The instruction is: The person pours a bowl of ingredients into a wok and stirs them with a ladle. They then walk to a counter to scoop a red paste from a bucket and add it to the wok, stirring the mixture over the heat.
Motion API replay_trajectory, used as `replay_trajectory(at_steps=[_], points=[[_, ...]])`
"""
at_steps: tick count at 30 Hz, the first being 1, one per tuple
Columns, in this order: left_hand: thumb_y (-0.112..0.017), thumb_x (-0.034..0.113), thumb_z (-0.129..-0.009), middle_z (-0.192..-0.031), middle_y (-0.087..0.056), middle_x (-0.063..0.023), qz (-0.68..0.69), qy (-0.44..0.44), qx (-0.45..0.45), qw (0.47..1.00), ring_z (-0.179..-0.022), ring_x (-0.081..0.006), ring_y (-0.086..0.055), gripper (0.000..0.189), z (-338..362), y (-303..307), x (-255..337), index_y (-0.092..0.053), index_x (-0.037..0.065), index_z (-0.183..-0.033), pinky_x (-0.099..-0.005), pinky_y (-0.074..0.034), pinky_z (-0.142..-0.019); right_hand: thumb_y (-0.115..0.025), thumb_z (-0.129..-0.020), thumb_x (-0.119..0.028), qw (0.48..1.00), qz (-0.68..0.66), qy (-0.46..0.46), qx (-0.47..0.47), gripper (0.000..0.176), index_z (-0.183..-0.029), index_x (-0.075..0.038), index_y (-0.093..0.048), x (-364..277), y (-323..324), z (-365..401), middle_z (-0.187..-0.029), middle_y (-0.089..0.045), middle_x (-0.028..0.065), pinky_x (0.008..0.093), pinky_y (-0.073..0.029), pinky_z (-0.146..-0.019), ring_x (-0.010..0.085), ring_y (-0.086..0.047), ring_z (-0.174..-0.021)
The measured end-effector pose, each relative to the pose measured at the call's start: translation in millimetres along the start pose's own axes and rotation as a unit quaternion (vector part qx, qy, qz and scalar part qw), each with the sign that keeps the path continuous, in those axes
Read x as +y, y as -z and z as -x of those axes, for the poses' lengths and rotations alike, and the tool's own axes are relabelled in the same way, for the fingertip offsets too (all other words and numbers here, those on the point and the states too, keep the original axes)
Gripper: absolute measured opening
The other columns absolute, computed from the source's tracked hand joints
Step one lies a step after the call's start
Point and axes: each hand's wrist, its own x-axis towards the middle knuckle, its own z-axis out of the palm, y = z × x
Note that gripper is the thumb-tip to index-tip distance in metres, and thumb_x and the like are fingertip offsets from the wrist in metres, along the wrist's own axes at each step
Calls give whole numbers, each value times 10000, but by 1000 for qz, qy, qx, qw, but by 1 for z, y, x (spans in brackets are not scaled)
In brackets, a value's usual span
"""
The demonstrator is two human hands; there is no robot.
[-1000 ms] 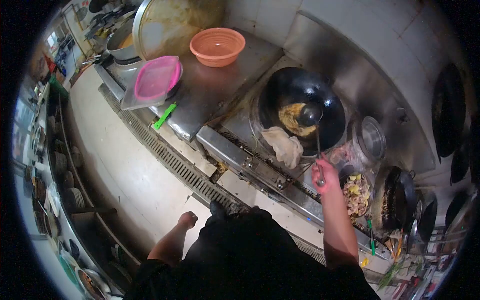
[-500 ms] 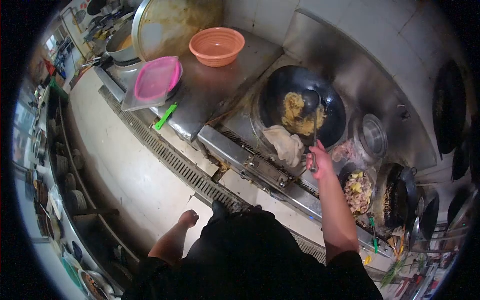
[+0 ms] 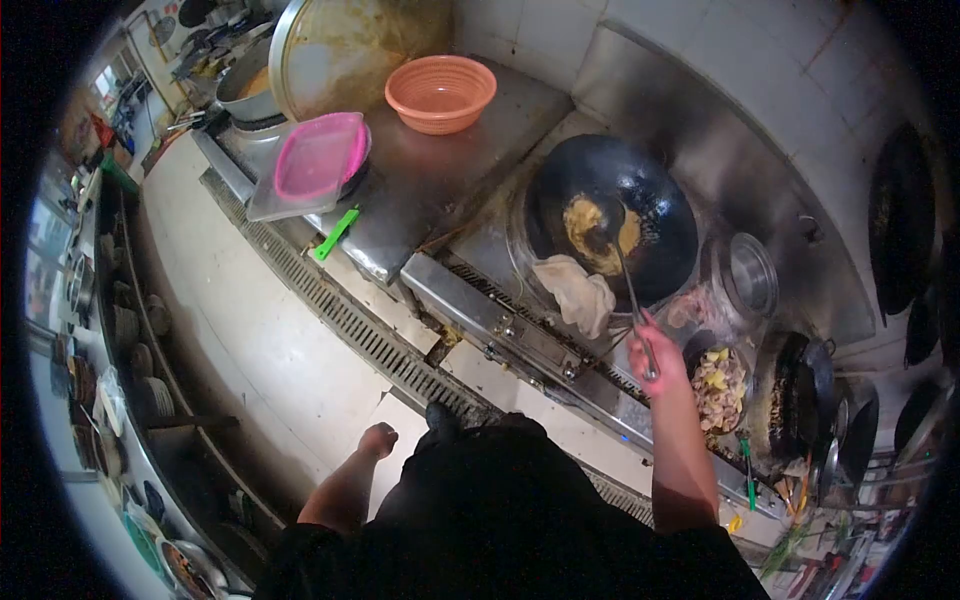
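Observation:
My right hand (image 3: 655, 355) is closed round the handle of a long ladle (image 3: 627, 270). The ladle's bowl rests in a yellowish-brown mass of food (image 3: 582, 222) inside a black wok (image 3: 655, 205). Over the wok's near rim lies a crumpled beige cloth (image 3: 577, 290), just left of my right hand. Low on the left, my left hand (image 3: 378, 440) hangs over the floor beside my body. Its fingers are curled into a fist, and I see nothing in it.
Right of the wok stand a metal pot (image 3: 750, 270), a bowl of sliced meat with yellow pieces (image 3: 718, 390) and a dark blackened pan (image 3: 790, 390). Leftward on the counter are an orange basin (image 3: 440, 95), a pink-lidded container (image 3: 318, 160) and a green-handled tool (image 3: 336, 234).
My right hand has moved slightly right and towards me. The ladle's bowl has shifted left and nearer within the wok, and the food is gathered more tightly. My left hand stays put.

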Motion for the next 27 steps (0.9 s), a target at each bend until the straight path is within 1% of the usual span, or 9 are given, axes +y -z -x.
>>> replay_trajectory(at_steps=[7, 12, 15, 17, 19, 20, 22, 25, 27], points=[[-500, 305, -755, -956, -612, -200, 125, 161, -24, 979, -935, -349, -573, 328, 24, 28, 29, -637, 43, -897, -393, -451, -821, -485, -842, -115, 993, 69, 73, 67, 597, -1361, -272, -236, -7, -17, -35, -576, -453, 34, 249, -324, -290, 124, -399, -385], [-495, 296, -763, -953, -617, -187, 3, 28, -28, 999, -932, -355, -573, 323, -3, 6, -6, -631, 49, -920, -405, -454, -812, -496, -838, -112, 1000, -1, 17, 15, 624, -1372, -264, -212, 6, -1, 4, -592, -457, 40, 254, -327, -296, 126, -408, -403], [-474, 284, -772, -938, -611, -194, 39, 31, 19, 999, -915, -368, -568, 305, 1, -16, -15, -632, 45, -874, -417, -454, -798, -505, -834, -111, 995, 37, 61, 63, 646, -1385, -262, -204, 8, -10, -16, -595, -461, 40, 258, -327, -294, 127, -408, -399], [-459, 266, -779, -931, -605, -200, 94, 106, 10, 990, -903, -372, -563, 291, 24, 33, 33, -626, 34, -831, -425, -451, -788, -493, -836, -104, 990, 71, 87, 86, 643, -1388, -266, -206, -1, -16, -39, -566, -455, 35, 265, -326, -286, 135, -392, -359], [-449, 259, -785, -936, -599, -202, 39, 23, 0, 999, -900, -370, -560, 290, 15, 24, 19, -622, 27, -802, -426, -449, -786, -498, -835, -109, 993, 75, 67, 63, 639, -1386, -262, -213, -2, -7, -28, -570, -456, 37, 278, -338, -303, 139, -386, -359], [-446, 253, -785, -930, -602, -196, 63, 94, -30, 993, -904, -370, -559, 285, 25, 61, 49, -622, 29, -800, -426, -451, -782, -503, -834, -115, 998, 40, 29, 34, 640, -1386, -260, -214, 4, -2, -11, -574, -457, 38, 283, -343, -317, 137, -389, -375], [-445, 252, -783, -932, -600, -198, 54, 50, 7, 997, -905, -373, -557, 285, 2, 27, 14, -621, 28, -789, -428, -452, -777, -513, -832, -130, 1000, 9, 12, -24, 639, -1384, -257, -218, 17, 3, 15, -575, -460, 31, 277, -338, -342, 126, -385, -392], [-453, 257, -775, -930, -604, -199, 50, 47, 14, 998, -901, -374, -563, 287, 14, 17, 8, -622, 26, -794, -431, -455, -771, -507, -834, -131, 988, 56, 80, 119, 628, -1380, -257, -225, 8, -21, -5, -570, -465, 31, 266, -322, -327, 127, -374, -364], [-468, 270, -771, -921, -609, -199, 22, 17, -8, 1000, -895, -373, -569, 297, 4, 3, -3, -622, 20, -809, -428, -457, -772, -510, -837, -138, 987, 60, 101, 114, 618, -1376, -259, -233, 1, -20, -22, -591, -468, 32, 259, -314, -321, 124, -368, -366]])
